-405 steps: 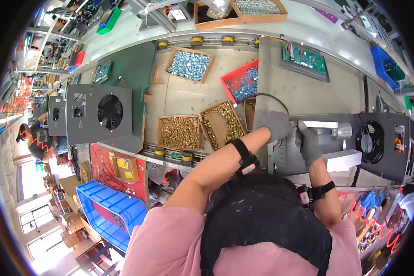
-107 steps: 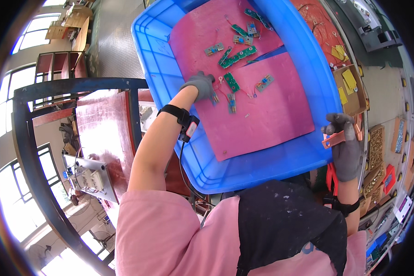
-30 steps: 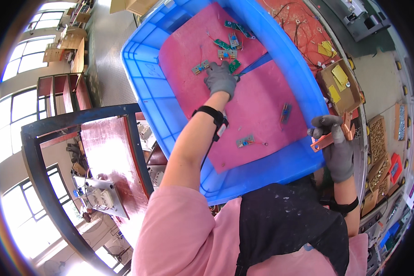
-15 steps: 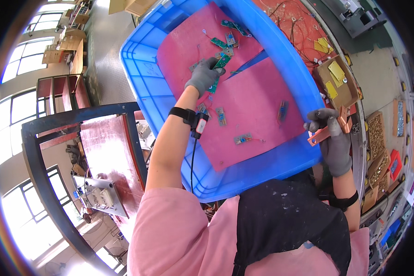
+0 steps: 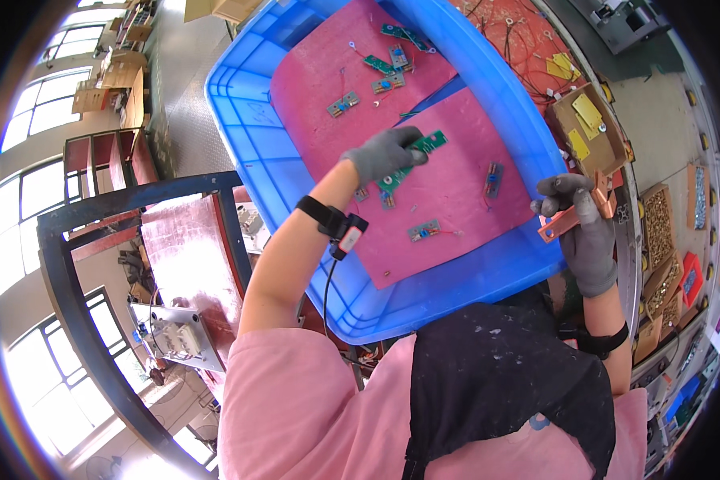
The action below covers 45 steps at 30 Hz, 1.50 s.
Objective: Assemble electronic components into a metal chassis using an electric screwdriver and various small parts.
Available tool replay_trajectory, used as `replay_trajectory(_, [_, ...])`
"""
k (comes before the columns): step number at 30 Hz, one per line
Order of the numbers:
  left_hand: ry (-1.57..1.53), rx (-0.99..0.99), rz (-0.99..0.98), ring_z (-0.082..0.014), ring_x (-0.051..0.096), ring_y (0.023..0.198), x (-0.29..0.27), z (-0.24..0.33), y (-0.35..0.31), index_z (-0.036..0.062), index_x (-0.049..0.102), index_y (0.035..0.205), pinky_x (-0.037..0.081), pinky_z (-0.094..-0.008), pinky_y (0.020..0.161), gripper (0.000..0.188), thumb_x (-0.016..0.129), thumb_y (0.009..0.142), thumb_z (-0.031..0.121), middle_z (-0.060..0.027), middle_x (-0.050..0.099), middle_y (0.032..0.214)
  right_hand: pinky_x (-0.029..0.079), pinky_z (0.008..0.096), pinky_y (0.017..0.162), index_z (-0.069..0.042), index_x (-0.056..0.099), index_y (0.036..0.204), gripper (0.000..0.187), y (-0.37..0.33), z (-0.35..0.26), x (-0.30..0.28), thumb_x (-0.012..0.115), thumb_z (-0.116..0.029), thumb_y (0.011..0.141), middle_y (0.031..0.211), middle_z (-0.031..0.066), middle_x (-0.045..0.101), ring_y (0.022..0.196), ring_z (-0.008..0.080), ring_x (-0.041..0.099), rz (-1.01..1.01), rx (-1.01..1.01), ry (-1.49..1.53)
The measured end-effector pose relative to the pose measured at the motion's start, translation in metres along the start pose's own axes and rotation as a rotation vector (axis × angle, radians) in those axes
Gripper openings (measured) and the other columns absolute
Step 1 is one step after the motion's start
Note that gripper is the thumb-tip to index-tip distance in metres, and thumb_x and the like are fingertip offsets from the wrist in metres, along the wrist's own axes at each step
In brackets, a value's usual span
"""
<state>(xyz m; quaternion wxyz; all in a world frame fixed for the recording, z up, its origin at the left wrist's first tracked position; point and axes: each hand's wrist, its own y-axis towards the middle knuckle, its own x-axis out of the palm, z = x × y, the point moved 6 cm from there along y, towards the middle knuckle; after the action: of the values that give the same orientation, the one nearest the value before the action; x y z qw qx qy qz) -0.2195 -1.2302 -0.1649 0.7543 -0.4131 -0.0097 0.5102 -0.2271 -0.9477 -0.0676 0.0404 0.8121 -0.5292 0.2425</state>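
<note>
My left hand (image 5: 382, 157), in a grey glove, is closed on a green circuit board (image 5: 432, 142) above the pink sheet (image 5: 456, 192) in a blue plastic tub (image 5: 244, 92). Green shows on both sides of its fingers; whether this is one board or two I cannot tell. At the tub's right rim my right hand (image 5: 590, 252), also gloved, grips a bent copper bar (image 5: 560, 224). Small boards with blue parts and thin leads lie on the sheets, among them one board (image 5: 493, 181) at the right and another board (image 5: 424, 230) nearer me.
Beyond the tub's right side, red wires (image 5: 516, 48) lie on a red surface beside a cardboard box (image 5: 572, 120) holding yellow plates. Farther right stand trays of small metal parts (image 5: 656, 228) and a red bin (image 5: 690, 280). A dark blue metal frame (image 5: 52, 248) stands at the left.
My left hand has lifted the green board and moved it right and nearer me, uncovering small boards at the far left. My right hand still holds the copper bar, almost unmoved.
</note>
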Motion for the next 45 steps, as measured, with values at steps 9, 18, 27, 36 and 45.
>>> replay_trajectory(9, [-0.278, -0.087, -0.217, -0.0175, 0.052, 0.110, 0.028, -0.027, 0.002, 0.0048, 0.047, 0.127, 0.044, -0.0303, 0.090, 0.039, 0.044, 0.095, 0.026, -0.0100, 0.054, 0.120, 0.052, 0.0322, 0.075, 0.004, 0.056, 0.103, 0.031, 0.001, 0.003, -0.003, 0.047, -0.024, 0.092, 0.099, 0.0187, 0.062, 0.079, 0.0166, 0.062, -0.022, -0.007, 0.028])
replay_trajectory(18, [0.118, -0.282, 0.460, -0.0202, 0.054, 0.105, -0.047, -0.070, 0.019, 0.0111, 0.050, 0.124, 0.047, -0.0344, 0.084, 0.040, 0.055, 0.087, 0.027, -0.0085, 0.052, 0.123, 0.051, 0.0322, 0.077, 0.003, 0.054, 0.104, 0.033, -0.003, 0.000, -0.003, 0.047, -0.027, 0.092, 0.100, 0.0172, 0.061, 0.081, 0.0166, 0.061, 0.016, 0.040, -0.004])
replay_trajectory(27, [0.698, -0.324, 0.696, -0.0271, 0.030, 0.128, -0.063, -0.045, 0.048, 0.0319, 0.047, 0.127, 0.029, -0.0486, 0.099, 0.049, 0.056, 0.081, 0.047, -0.0078, 0.039, 0.134, 0.050, 0.0326, 0.076, 0.003, 0.055, 0.103, 0.035, -0.002, 0.002, -0.001, 0.050, -0.029, 0.091, 0.098, 0.0162, 0.061, 0.081, 0.0170, 0.061, 0.042, 0.066, -0.014])
replay_trajectory(36, [0.693, -0.368, 0.446, -0.0258, 0.031, 0.128, -0.079, -0.033, 0.060, 0.0312, 0.054, 0.121, 0.033, -0.0492, 0.096, 0.042, 0.055, 0.082, 0.048, -0.0067, 0.040, 0.134, 0.050, 0.0357, 0.080, 0.001, 0.056, 0.103, 0.032, 0.001, 0.000, 0.002, 0.049, -0.028, 0.091, 0.097, 0.0158, 0.061, 0.079, 0.0162, 0.060, -0.003, 0.027, 0.007])
replay_trajectory(45, [0.606, -0.342, 0.692, -0.0248, 0.036, 0.125, -0.077, -0.020, 0.061, 0.0318, 0.054, 0.120, 0.036, -0.0481, 0.094, 0.040, 0.058, 0.082, 0.042, -0.0064, 0.042, 0.131, 0.050, 0.0356, 0.081, 0.001, 0.056, 0.102, 0.031, 0.002, 0.000, 0.003, 0.049, -0.027, 0.091, 0.098, 0.0162, 0.062, 0.080, 0.0155, 0.060, -0.009, 0.044, 0.016])
